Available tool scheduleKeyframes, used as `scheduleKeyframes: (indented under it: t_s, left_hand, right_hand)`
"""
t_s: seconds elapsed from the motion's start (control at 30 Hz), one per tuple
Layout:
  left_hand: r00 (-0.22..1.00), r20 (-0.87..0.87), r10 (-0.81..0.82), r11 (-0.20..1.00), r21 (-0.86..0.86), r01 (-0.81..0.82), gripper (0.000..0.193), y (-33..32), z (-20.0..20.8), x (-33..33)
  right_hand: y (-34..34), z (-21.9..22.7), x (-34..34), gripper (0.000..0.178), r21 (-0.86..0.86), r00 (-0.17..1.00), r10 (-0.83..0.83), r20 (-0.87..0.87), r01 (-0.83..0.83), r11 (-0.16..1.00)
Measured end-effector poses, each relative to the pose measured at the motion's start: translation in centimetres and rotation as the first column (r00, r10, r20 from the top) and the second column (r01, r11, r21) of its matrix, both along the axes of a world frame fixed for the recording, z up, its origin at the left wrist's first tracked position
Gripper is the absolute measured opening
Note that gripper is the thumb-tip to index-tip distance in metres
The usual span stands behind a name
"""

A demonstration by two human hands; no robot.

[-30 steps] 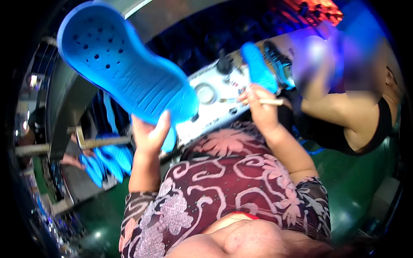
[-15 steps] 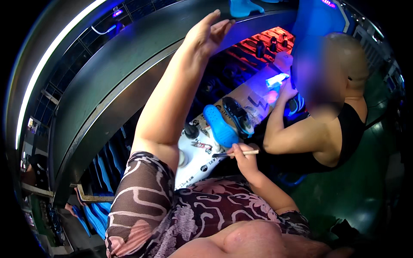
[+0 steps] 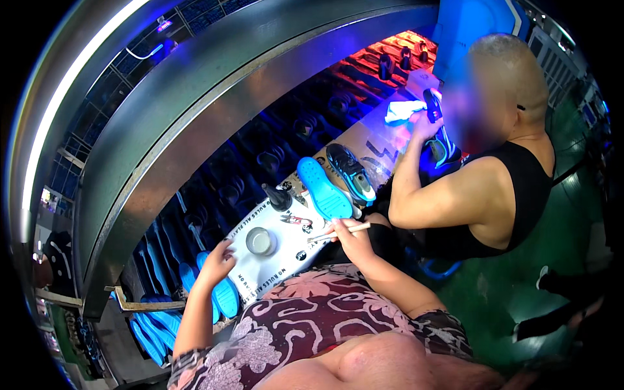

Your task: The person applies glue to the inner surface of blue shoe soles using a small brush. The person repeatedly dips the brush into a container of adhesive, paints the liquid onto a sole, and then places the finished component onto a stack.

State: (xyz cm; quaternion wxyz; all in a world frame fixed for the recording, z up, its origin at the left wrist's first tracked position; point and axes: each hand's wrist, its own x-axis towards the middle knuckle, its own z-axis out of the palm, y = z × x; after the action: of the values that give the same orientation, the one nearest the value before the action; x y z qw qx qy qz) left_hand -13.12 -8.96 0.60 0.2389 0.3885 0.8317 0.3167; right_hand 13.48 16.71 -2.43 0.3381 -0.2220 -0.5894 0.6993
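Right hand (image 3: 354, 241): fingers closed around thin brush with pale wooden handle (image 3: 359, 227). Left hand (image 3: 216, 262): fingers open, loosely bent, near bright-blue ridged soles (image 3: 225, 297). Between hands, round grey cup (image 3: 260, 242) stands on white printed sheet (image 3: 288, 251). Just beyond right hand lies long blue perforated sole (image 3: 321, 187).

Work table (image 3: 250, 286) over there, one: topped with white printed sheet (image 3: 284, 252) and brown cardboard (image 3: 370, 138). On it: round grey cup (image 3: 260, 241), black nozzled bottle (image 3: 279, 198), red-handled tool (image 3: 298, 221), blue sole (image 3: 322, 187), dark shoe (image 3: 349, 171) just beside that.

The left hand (image 3: 218, 262) curls loosely; the right hand (image 3: 351, 240) pinches firmly.
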Motion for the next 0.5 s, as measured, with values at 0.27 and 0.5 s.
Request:
scheduleKeyframes:
  t_s: [0.27,0.5]
  left_hand:
    - [0.854,-0.484,0.191,0.771,-0.464,-0.436,0.058,-13.9,-10.9,2.3]
    - [0.859,-0.445,0.252,0.738,-0.486,-0.468,0.044,-13.5,-9.4,1.2]
  right_hand:
    - [-2.0,1.0,-3.0,0.031,-0.02,0.98,0.192,0.055,-0.192,0.981]
    - [-2.9,1.3,-3.8,0.032,-0.033,0.982,0.122,0.147,-0.119,0.992]
